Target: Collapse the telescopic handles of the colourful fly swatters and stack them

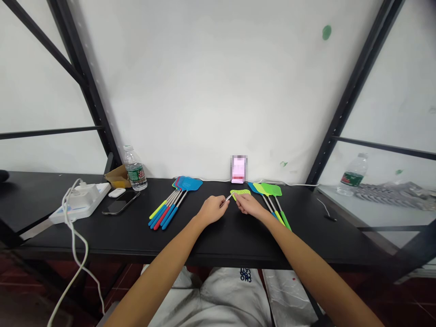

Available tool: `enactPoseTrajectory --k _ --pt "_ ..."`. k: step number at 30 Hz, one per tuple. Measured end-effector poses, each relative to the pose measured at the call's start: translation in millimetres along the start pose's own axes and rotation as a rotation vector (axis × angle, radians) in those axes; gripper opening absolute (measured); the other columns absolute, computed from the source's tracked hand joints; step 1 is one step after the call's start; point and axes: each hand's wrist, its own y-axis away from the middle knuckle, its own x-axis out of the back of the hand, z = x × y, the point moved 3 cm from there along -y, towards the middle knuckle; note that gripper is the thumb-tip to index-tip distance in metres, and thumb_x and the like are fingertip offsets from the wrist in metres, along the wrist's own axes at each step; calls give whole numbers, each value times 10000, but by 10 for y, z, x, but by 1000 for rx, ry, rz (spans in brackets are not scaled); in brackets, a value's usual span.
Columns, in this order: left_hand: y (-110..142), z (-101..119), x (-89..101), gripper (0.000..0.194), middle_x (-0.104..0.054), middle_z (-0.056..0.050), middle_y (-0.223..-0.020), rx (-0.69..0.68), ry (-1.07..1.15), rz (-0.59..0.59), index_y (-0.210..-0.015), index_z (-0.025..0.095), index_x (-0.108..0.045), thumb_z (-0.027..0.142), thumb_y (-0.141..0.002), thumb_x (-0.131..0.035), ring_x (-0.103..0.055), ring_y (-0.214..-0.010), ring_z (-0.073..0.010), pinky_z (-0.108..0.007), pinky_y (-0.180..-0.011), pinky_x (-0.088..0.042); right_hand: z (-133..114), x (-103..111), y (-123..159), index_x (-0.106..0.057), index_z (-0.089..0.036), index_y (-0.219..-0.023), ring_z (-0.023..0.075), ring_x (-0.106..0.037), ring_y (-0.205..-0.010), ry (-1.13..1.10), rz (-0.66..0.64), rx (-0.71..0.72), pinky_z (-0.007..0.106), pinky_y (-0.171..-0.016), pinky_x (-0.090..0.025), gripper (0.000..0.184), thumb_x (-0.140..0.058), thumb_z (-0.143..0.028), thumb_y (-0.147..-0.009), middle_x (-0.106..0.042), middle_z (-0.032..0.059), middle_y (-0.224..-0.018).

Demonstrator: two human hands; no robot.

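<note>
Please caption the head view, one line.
Left hand and right hand hold a green fly swatter at a black table.

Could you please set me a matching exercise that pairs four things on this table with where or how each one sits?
Things:
1. Yellow-green fly swatter
2. Plastic water bottle
3. Smartphone
4. White power strip

Places or states:
A. Lying flat on the black table, just right of the power strip
B. Standing at the table's back edge
C. Held between the left hand and right hand
D. Trailing a white cable over the table's front edge

Pairs: 1-C, 2-B, 3-A, 4-D
</note>
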Motion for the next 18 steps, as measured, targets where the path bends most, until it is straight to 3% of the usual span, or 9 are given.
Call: enactPoseTrajectory --k 4,8,14,18 --pt "9 40 3 375 -531 5 -578 -14 -1 7 -681 190 -554 420 -939 -408 -435 -527 -121 -254 -544 -240 -70 -141 42 -402 -204 -603 58 -284 -351 -197 -58 -47 191 -351 -190 478 -470 -591 -876 -354 -63 -439" --pt "18 82 -18 359 -540 5 -580 -37 -9 -27 -688 188 -560 413 -932 -423 -446 -531 -120 -247 -541 -243 -86 -155 65 -392 -195 -617 42 -281 -354 -235 -114 -26 170 -348 -180 447 -473 -539 -891 -358 -65 -457" --pt "34 110 -43 281 -566 6 -597 -39 -49 -106 -710 193 -584 387 -886 -484 -480 -551 -120 -241 -546 -268 -20 -93 46 -417 -200 -662 57 -332 -315 -131 25 -136 182 -312 -141 327 -511 -433 -870 -366 -72 -462" --pt "43 109 -65 241 -617 -6 -656 -25 -89 -152 -732 201 -617 361 -867 -498 -534 -604 -133 -240 -554 -291 -14 -50 45 -425 -201 -664 71 -378 -309 16 71 -158 199 -321 -187 313 -474 -408 -895 -387 -67 -465"
